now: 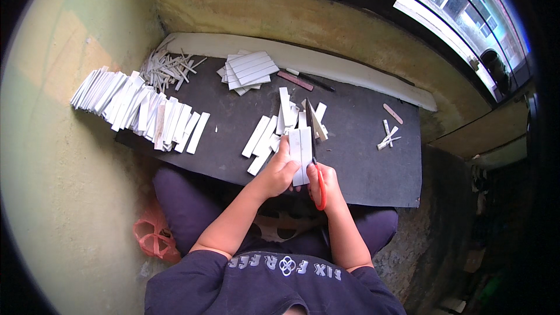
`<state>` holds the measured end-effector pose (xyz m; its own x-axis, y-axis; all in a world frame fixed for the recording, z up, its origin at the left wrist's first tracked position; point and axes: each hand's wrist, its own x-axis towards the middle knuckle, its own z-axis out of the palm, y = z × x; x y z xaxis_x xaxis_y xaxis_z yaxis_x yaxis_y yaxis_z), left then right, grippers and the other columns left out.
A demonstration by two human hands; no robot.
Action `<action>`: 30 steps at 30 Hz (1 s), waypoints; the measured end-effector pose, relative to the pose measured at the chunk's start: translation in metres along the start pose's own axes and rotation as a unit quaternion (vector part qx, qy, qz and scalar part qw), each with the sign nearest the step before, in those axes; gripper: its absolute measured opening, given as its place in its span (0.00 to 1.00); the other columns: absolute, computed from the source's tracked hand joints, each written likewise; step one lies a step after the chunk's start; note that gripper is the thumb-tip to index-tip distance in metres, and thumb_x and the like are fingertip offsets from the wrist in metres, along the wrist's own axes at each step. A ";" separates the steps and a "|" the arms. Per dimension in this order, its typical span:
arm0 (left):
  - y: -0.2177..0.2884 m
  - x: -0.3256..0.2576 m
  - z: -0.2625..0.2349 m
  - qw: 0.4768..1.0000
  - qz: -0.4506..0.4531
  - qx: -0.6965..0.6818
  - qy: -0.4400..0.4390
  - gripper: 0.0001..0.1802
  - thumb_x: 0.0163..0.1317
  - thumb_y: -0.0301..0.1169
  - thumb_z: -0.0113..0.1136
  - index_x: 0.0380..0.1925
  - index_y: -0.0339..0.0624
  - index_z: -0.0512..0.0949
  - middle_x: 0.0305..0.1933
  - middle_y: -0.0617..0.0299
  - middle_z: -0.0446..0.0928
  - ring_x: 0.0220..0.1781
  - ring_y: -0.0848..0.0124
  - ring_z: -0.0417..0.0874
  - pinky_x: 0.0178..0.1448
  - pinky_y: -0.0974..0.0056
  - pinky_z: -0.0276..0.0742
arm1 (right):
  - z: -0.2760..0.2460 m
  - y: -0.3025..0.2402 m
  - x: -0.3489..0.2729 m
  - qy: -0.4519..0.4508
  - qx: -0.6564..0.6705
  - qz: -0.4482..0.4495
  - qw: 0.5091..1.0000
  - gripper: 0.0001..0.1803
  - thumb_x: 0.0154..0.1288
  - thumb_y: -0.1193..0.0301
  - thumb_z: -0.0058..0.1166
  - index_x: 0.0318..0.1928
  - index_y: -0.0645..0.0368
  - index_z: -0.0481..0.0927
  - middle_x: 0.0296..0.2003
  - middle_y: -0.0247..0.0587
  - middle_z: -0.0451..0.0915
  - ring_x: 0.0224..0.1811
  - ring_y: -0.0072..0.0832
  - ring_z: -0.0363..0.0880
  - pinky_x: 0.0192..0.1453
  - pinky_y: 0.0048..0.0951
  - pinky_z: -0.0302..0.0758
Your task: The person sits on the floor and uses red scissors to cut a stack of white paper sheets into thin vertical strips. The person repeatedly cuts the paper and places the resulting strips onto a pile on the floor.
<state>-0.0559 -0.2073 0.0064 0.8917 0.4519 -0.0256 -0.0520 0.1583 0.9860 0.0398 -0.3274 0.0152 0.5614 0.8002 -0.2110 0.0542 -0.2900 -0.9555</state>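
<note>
My left hand (pixel 276 174) grips a white sheet piece (pixel 301 153) marked with dark lines, thumb on top and fingers underneath. My right hand (pixel 330 185) is closed round the scissors (pixel 321 191), which have orange-red handles and dark blades. The blades point away from me along the sheet's right edge. Just right of them, a white strip (pixel 318 123) stands tilted; whether it is still joined to the sheet I cannot tell. Several loose white strips (pixel 255 136) lie beyond and left of my left hand, some overlapping.
Everything rests on a dark low table (pixel 367 169). At left stand a long row of white strips (pixel 119 99) and a heap of thin offcuts (pixel 165 65). Farther back lie stacked lined sheets (pixel 251 70), a pinkish bar (pixel 296 80) and a black pen (pixel 318 83). Small scraps (pixel 388 137) lie right.
</note>
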 end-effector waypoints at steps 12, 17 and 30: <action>0.059 0.001 -0.019 0.979 0.117 -0.094 0.135 0.14 0.65 0.26 0.41 0.51 0.38 0.63 0.42 0.58 0.74 0.36 0.73 0.78 0.35 0.70 0.80 | -0.007 -0.009 -0.021 -0.100 -0.114 -0.070 0.986 0.21 0.59 0.54 0.51 0.31 0.63 0.68 0.24 0.50 0.73 0.29 0.43 0.75 0.36 0.37 0.70; 0.058 0.000 -0.007 0.985 0.123 -0.020 0.118 0.16 0.66 0.27 0.42 0.54 0.37 0.64 0.45 0.60 0.74 0.39 0.76 0.77 0.37 0.71 0.78 | -0.006 -0.006 -0.025 -0.094 -0.169 -0.107 0.975 0.15 0.60 0.61 0.48 0.34 0.63 0.69 0.22 0.46 0.72 0.26 0.37 0.73 0.35 0.34 0.70; 0.048 0.000 0.005 0.974 0.154 0.100 0.133 0.18 0.66 0.25 0.45 0.55 0.37 0.62 0.41 0.64 0.74 0.37 0.81 0.73 0.37 0.75 0.71 | -0.010 -0.004 -0.026 -0.103 -0.144 -0.084 0.981 0.22 0.59 0.53 0.50 0.35 0.64 0.69 0.30 0.57 0.76 0.37 0.52 0.75 0.41 0.42 0.71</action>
<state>-0.0567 -0.2040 0.0550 0.6981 0.6666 0.2614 -0.1864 -0.1832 0.9652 0.0336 -0.3524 0.0270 0.3471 0.9298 -0.1222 0.3795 -0.2584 -0.8884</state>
